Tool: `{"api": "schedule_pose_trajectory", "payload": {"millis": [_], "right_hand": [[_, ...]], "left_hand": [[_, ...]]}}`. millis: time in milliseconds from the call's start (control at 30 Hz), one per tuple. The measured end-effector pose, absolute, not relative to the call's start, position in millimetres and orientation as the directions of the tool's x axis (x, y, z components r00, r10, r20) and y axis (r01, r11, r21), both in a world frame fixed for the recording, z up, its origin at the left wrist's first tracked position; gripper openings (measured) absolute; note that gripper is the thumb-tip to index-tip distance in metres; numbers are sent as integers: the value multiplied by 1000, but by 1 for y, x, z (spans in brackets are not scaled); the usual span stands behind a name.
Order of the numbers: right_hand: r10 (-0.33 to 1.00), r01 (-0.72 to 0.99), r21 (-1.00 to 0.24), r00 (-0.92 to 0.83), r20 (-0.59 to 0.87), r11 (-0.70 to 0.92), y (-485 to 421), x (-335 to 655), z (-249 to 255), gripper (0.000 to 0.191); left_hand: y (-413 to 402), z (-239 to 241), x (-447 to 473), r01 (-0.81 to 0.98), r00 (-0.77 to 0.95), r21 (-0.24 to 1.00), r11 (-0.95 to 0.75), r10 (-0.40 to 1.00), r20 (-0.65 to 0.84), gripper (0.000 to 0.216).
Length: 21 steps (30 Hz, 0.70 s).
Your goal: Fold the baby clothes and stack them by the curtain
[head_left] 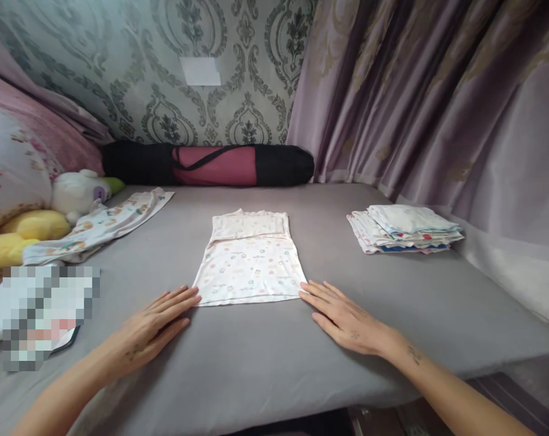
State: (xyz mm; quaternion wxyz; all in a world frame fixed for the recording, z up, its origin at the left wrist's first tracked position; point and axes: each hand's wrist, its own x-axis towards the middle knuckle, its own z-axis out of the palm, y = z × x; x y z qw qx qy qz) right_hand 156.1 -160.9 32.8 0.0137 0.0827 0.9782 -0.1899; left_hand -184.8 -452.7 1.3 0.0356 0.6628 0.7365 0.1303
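Note:
A small white printed garment [251,266] lies flat on the grey sheet [256,357], its far part folded over toward me. At its near left corner rests my left hand [158,324], fingers stretched out and fingertips touching the hem. My right hand [342,318] lies the same way at the near right corner, palm down with the fingers apart. Neither hand grips the cloth. Whether the garment is a shirt or trousers is hard to tell in its folded state.
A stack of folded clothes [405,229] sits at the right. On the left lie another printed garment [115,221], a white plush toy [78,194], a yellow plush [33,233] and a blurred flat object [51,318]. A long black and red bag [215,166] lines the wall; curtains [392,91] hang right.

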Motion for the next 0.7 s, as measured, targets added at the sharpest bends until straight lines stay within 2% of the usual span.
{"api": "schedule_pose_trajectory", "payload": {"millis": [167, 267, 400, 567, 700], "right_hand": [[191, 164, -367, -981, 38, 915, -153, 151, 34, 40], [171, 130, -328, -980, 101, 936, -151, 139, 37, 34], [117, 98, -230, -990, 73, 968, -150, 127, 39, 28], [90, 87, -96, -996, 25, 992, -151, 123, 35, 32], [91, 88, -91, -996, 25, 992, -152, 125, 36, 35]], "left_hand": [[-444, 4, -180, 955, -190, 260, 143, 968, 164, 43], [-437, 6, -181, 957, -155, 268, 107, 974, 163, 38], [-438, 4, -189, 970, -74, 239, 38, 987, 143, 40], [-435, 3, -188, 983, -33, 184, -1, 983, 181, 41], [-427, 6, -184, 991, -54, 135, 25, 975, 217, 37]]}}
